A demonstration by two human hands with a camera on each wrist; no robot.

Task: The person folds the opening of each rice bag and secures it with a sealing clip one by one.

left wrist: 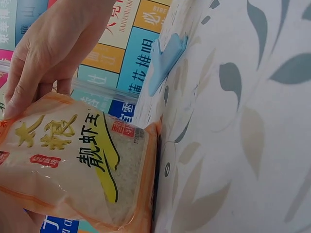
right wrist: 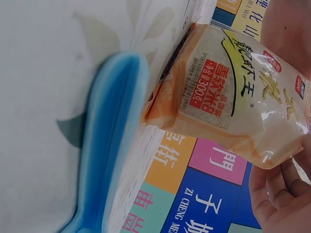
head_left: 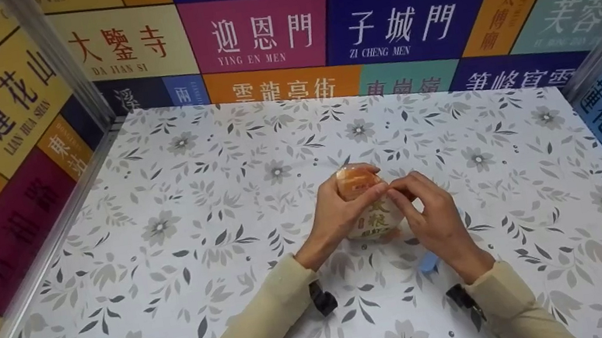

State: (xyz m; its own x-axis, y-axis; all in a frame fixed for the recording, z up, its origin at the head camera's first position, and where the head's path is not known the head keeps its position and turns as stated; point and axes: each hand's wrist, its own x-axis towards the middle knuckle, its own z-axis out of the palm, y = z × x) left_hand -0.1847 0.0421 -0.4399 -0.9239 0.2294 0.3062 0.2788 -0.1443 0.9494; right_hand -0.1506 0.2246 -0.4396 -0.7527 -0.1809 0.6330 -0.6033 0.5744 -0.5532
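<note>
A small orange and clear bag of rice (head_left: 366,207) stands upright on the flower-patterned table (head_left: 179,221), near the middle. My left hand (head_left: 341,204) wraps round the bag's left side and top. My right hand (head_left: 424,205) pinches the bag's upper right edge with thumb and fingertips. The left wrist view shows the bag (left wrist: 73,160) close up, its base on the table and the other hand's fingers (left wrist: 43,58) on its top. In the right wrist view the bag (right wrist: 233,92) stands just past a blue clip (right wrist: 112,145).
The blue plastic clip (head_left: 427,262) lies on the table under my right wrist. Colourful sign panels (head_left: 258,33) wall the table at the back and both sides. Metal posts (head_left: 62,61) stand in the corners. Bare patterned surface stretches left and right of the hands.
</note>
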